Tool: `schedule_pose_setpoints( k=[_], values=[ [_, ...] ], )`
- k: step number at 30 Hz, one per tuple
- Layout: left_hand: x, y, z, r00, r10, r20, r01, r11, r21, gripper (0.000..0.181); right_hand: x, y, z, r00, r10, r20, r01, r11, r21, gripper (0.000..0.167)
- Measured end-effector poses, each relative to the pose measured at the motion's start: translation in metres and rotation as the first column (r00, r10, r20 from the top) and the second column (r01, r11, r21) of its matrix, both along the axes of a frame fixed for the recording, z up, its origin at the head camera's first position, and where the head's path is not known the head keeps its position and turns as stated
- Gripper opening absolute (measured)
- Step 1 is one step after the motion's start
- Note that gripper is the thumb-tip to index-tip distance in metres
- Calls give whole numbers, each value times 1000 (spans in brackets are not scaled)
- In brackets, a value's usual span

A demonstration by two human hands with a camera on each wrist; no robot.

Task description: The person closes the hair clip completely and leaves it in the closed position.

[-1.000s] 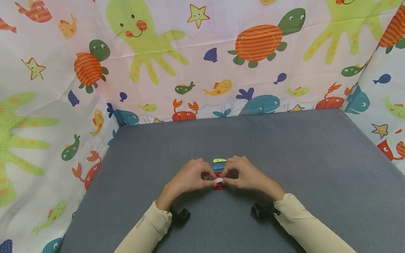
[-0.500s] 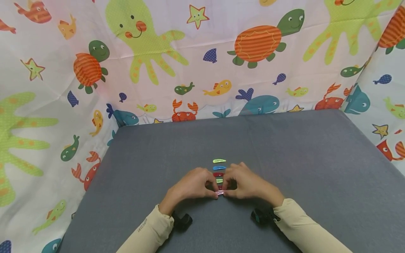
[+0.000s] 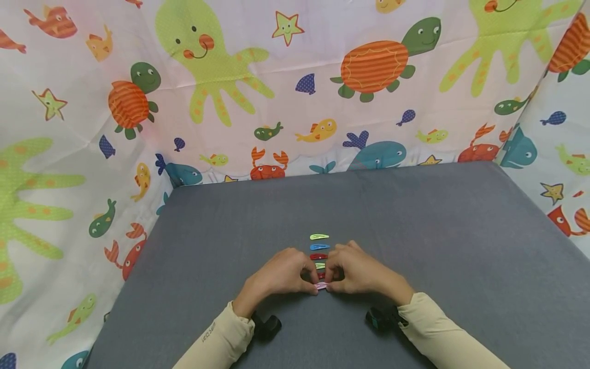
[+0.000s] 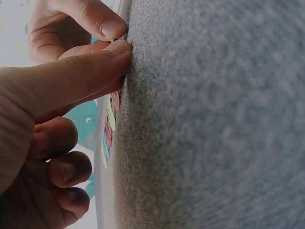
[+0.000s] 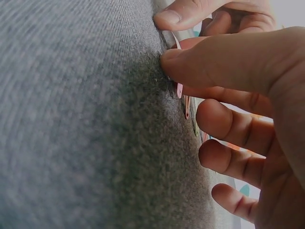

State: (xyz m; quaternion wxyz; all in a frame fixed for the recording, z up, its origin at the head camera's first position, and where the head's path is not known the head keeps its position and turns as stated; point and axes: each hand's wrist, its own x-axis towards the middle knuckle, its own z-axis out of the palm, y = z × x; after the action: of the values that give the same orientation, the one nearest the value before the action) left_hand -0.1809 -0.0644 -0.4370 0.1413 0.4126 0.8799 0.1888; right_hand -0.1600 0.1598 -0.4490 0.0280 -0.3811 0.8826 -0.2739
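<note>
A pink snap hair clip [image 3: 321,285] lies at the near end of a column of hair clips, with both hands at its ends. My left hand [image 3: 286,271] pinches its left end between thumb and index finger. At the other end, my right hand [image 3: 361,269] pinches it the same way. Beyond it come a red clip [image 3: 321,275], a light green clip [image 3: 320,266], another red clip [image 3: 318,256], a blue clip [image 3: 319,247] and a yellow-green clip [image 3: 319,237]. Fingers partly cover the nearer ones. In the right wrist view the pink clip [image 5: 179,90] shows beside the thumb.
A grey cloth-covered table [image 3: 438,230] spreads around the hands. Behind it and at both sides hangs a curtain [image 3: 295,102] printed with sea animals. Black wrist cameras [image 3: 266,327] sit under both forearms.
Both hands have brought the pink clip toward the body, from over the light green clip to the near end of the column. The light green clip has come into view.
</note>
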Motion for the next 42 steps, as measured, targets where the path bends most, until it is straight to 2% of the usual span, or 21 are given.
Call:
schedule_pose_setpoints(
  k=[18, 29, 42],
  values=[
    [-1, -2, 3, 1000, 7, -11, -8, 1000, -19, 11, 0, -1, 2, 999, -14, 28, 14, 999, 32, 18],
    [0, -1, 2, 1000, 14, -27, -14, 1000, -24, 9, 1, 0, 1, 999, -12, -43, 13, 999, 33, 19],
    [0, -1, 2, 999, 16, -42, -17, 1000, -26, 10, 1, -1, 3, 1000, -29, -1, 29, 998, 64, 20]
  ],
)
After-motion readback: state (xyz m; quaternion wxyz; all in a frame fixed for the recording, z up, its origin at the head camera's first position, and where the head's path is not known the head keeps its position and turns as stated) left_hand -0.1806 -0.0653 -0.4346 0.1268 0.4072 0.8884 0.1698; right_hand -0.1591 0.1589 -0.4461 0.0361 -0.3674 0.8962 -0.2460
